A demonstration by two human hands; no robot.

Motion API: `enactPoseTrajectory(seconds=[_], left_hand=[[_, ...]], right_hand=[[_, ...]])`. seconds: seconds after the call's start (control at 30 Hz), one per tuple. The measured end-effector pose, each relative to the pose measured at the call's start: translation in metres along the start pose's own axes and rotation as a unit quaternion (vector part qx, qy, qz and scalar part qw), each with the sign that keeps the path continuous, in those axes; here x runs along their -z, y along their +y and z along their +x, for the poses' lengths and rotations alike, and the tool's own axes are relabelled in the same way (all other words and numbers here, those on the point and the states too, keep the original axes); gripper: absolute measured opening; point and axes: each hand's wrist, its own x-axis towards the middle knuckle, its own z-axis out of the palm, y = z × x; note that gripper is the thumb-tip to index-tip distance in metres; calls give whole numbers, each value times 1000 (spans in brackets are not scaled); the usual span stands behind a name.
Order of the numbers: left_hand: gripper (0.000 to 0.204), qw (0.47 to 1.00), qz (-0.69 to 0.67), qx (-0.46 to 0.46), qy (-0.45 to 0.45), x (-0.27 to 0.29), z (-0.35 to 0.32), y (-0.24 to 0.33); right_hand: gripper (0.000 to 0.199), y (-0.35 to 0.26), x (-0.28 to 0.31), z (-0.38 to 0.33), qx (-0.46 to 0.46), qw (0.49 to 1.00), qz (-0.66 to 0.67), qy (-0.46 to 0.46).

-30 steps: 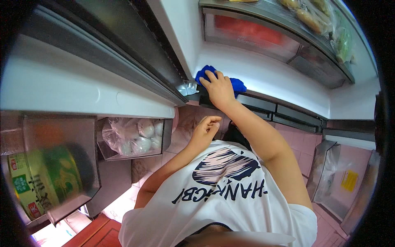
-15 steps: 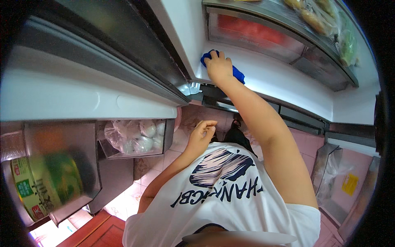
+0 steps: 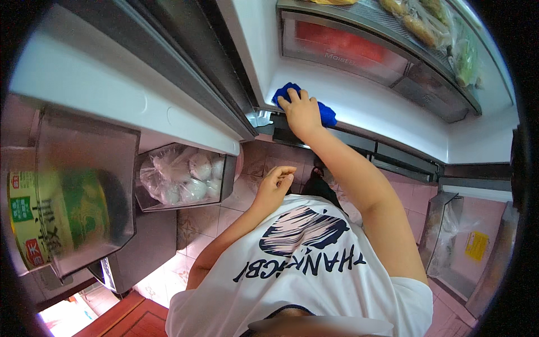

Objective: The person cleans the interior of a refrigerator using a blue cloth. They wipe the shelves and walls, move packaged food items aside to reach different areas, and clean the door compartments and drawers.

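Note:
My right hand point(image 3: 304, 116) presses a crumpled blue cloth point(image 3: 327, 114) onto the front left corner of the fridge's white inner floor point(image 3: 359, 92), fingers bent over it. Part of the cloth sticks out on either side of the hand. In front of my white shirt, my left hand point(image 3: 275, 184) hangs in the air, loosely curled, thumb and fingers apart, with nothing in it. Just above the wiped floor sits a clear drawer point(image 3: 342, 50) with something red inside.
On the left, the open door point(image 3: 112, 101) carries a bin with a green-yellow container point(image 3: 62, 210) and another with bagged, round whitish items point(image 3: 191, 174). At right, another door bin point(image 3: 449, 241) holds plastic bags. Bagged produce point(image 3: 426, 28) lies on the upper shelf.
My right hand and the cloth sit slightly lower in the picture, nearer the fridge's front edge. The left door appears to have shifted a little; my left hand is nearly still.

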Motion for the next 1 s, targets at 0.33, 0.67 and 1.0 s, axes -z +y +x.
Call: enactPoseTrajectory(seconds=[0.33,0.67,1.0], left_hand=[[23,999,1,-12,-38,-2,20,-7],[22,999,-28,13,-20,2,29,-8],[24,999,-16,10,-33,-2,19,-9]], right_hand=[[37,-8,9,3,-24,997,-20,-65],[35,3,-31,57,-90,995,-27,-35],[38,11,-34,42,-118,991,50,44]])
